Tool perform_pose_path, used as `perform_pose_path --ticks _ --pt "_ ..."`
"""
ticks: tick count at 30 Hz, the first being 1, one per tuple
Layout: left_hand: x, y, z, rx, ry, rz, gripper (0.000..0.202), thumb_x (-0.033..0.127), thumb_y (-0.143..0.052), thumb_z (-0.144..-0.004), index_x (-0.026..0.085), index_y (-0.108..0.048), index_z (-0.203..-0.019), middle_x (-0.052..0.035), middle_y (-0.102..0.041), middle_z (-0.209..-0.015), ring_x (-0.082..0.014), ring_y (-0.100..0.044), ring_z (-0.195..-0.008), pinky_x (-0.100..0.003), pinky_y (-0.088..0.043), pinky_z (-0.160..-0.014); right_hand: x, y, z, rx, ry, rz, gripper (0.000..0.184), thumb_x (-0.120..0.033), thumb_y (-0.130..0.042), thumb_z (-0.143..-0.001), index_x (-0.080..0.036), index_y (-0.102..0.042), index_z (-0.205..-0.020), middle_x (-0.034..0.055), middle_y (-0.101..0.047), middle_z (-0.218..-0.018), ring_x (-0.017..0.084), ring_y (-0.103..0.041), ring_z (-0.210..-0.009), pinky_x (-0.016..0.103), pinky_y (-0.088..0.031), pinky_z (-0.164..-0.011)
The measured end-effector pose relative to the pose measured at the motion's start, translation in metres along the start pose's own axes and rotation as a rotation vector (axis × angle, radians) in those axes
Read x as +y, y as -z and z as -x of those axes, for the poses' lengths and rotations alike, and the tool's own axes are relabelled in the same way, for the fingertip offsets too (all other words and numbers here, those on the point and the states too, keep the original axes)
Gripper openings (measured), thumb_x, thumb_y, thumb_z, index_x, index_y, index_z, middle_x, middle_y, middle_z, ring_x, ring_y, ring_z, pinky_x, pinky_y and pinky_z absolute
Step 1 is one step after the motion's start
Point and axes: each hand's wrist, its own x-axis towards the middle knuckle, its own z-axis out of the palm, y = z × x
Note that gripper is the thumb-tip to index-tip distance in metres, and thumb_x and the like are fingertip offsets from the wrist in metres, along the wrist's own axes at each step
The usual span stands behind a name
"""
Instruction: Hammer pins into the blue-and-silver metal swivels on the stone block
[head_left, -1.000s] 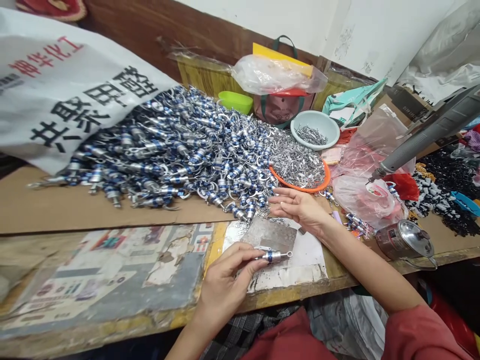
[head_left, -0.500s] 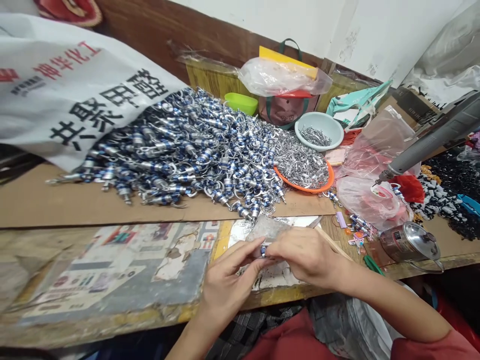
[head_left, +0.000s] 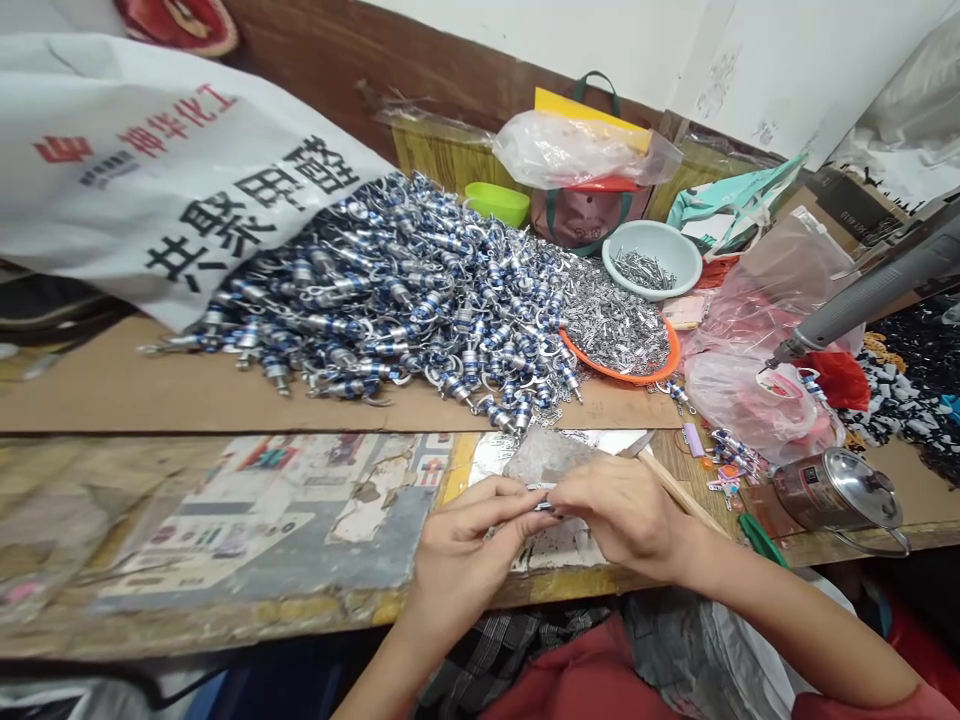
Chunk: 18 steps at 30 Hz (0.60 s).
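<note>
My left hand (head_left: 469,545) pinches a small blue and silver metal keychain (head_left: 543,507) between thumb and fingers; most of it is hidden. My right hand (head_left: 619,505) meets it there, its fingers closed at the same piece; whether they hold a second small part cannot be seen. Both hands are over a grey metal block (head_left: 546,452) on the bench. Beyond them lies a big heap of blue and silver keychains (head_left: 420,290). An orange tray (head_left: 649,379) full of small flat metal links (head_left: 619,330) stands to its right.
A pale blue bowl (head_left: 686,280) holds more metal pieces. An electric screwdriver (head_left: 862,295) hangs at the right, above plastic bags. A lidded steel mug (head_left: 810,495), a green tool (head_left: 763,540) and a wooden handle (head_left: 682,490) are near my right arm. A white sack (head_left: 187,170) covers the heap's left.
The view has shifted slightly, so the scene sits further right. My fingers have turned the keychain; its blue part, visible between them before, is now mostly covered and a silver bit shows.
</note>
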Motion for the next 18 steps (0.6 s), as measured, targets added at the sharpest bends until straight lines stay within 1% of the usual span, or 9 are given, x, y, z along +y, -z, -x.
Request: perform_pose_path --ticks 3,4,6,9,11,14,16,18 --pt "0.003 0.001 0.0 0.027 0.123 0.106 0.011 0.015 -0.07 -0.065 0.025 -0.075 -0.067 -0.0004 -0.067 -0.064 -0.0129 -0.061 -0.062 -0.02 -0.049 -0.057 -0.002 -0.001 0.007 0.056 -0.025 0.018 0.015 -0.016 -0.044 -0.089 -0.015 -0.054 -0.1 0.0064 -0.067 -0.084 0.013 -0.063 -0.08 0.024 -0.051 -0.068" --pt "0.004 0.001 -0.001 0.03 0.161 0.146 0.008 0.017 -0.07 -0.065 0.024 -0.074 -0.066 -0.0006 -0.067 -0.065 -0.0133 -0.061 -0.063 -0.02 -0.049 -0.057 -0.002 -0.001 0.009 0.056 -0.005 0.045 0.014 -0.017 -0.047 -0.088 -0.015 -0.055 -0.099 0.0073 -0.067 -0.085 0.013 -0.063 -0.08 0.023 -0.052 -0.067" --pt "0.006 0.003 -0.002 0.02 0.218 0.195 0.004 0.02 -0.069 -0.066 0.022 -0.073 -0.064 -0.0008 -0.066 -0.065 -0.0135 -0.061 -0.063 -0.021 -0.049 -0.057 -0.001 0.001 0.013 0.041 0.089 0.114 0.013 -0.014 -0.048 -0.087 -0.013 -0.058 -0.096 0.0092 -0.067 -0.086 0.014 -0.063 -0.079 0.023 -0.053 -0.066" --pt "0.011 0.005 -0.004 -0.038 0.227 0.122 0.005 0.021 -0.067 -0.068 0.02 -0.07 -0.064 -0.001 -0.063 -0.067 -0.0132 -0.059 -0.063 -0.021 -0.047 -0.056 0.001 0.004 0.015 0.054 0.258 0.183 0.017 -0.008 -0.044 -0.087 -0.007 -0.061 -0.091 0.013 -0.068 -0.087 0.018 -0.064 -0.083 0.026 -0.054 -0.07" --pt "0.014 0.006 -0.005 -0.064 0.191 0.039 0.006 0.02 -0.066 -0.069 0.02 -0.07 -0.064 -0.0017 -0.064 -0.072 -0.0143 -0.06 -0.071 -0.021 -0.048 -0.064 0.002 0.005 0.015 0.072 0.299 0.185 0.019 -0.007 -0.043 -0.087 -0.004 -0.061 -0.09 0.0152 -0.069 -0.089 0.019 -0.065 -0.086 0.028 -0.054 -0.075" --pt "0.017 0.007 -0.004 -0.082 0.176 0.032 0.009 0.02 -0.064 -0.071 0.022 -0.07 -0.065 -0.0023 -0.067 -0.08 -0.0162 -0.061 -0.085 -0.022 -0.047 -0.076 0.003 0.003 0.016 0.109 0.247 0.152 0.019 -0.009 -0.044 -0.086 -0.006 -0.063 -0.09 0.0154 -0.069 -0.09 0.018 -0.065 -0.086 0.027 -0.055 -0.074" --pt "0.017 0.006 -0.002 -0.082 0.237 0.092 0.009 0.022 -0.063 -0.072 0.022 -0.07 -0.065 -0.0024 -0.069 -0.08 -0.0162 -0.062 -0.084 -0.022 -0.047 -0.076 0.003 0.0 0.018 0.141 0.161 0.112 0.02 -0.01 -0.045 -0.086 -0.009 -0.064 -0.09 0.0138 -0.069 -0.09 0.016 -0.065 -0.084 0.025 -0.055 -0.07" --pt "0.014 0.003 0.002 -0.047 0.325 0.165 0.011 0.026 -0.065 -0.071 0.021 -0.069 -0.063 -0.0024 -0.07 -0.077 -0.0155 -0.063 -0.078 -0.021 -0.048 -0.071 0.001 -0.005 0.021 0.156 0.05 0.05 0.02 -0.011 -0.046 -0.086 -0.012 -0.066 -0.089 0.0117 -0.07 -0.089 0.014 -0.066 -0.079 0.021 -0.054 -0.066"
